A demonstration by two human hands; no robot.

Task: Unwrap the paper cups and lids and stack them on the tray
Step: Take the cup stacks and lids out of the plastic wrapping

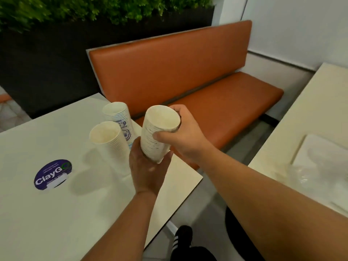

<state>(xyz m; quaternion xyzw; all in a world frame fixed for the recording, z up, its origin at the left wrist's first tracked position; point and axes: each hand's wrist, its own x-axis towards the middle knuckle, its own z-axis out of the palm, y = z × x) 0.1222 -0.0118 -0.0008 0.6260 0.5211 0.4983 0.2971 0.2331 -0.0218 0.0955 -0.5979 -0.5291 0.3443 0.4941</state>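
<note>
Holding a stack of paper cups [160, 132] up over the right edge of the counter [56, 213], tilted so the open mouth faces me. My left hand [148, 166] cups the bottom of it with fingers curled under, and my right hand [183, 136] wraps round the upper part, thumb across the front. Two more cup stacks stand on the counter near that same edge: a plain one [111, 147] just left of my left hand, and one with blue print [120, 119] right behind it, toward the far corner. Round purple sticker [52, 175] sits further left on the counter. Off to the right there's a second counter [282, 140] with a pale tray [323, 147] and some clear plastic wrap [303, 174] on it. Orange bench [188, 76] behind.
</note>
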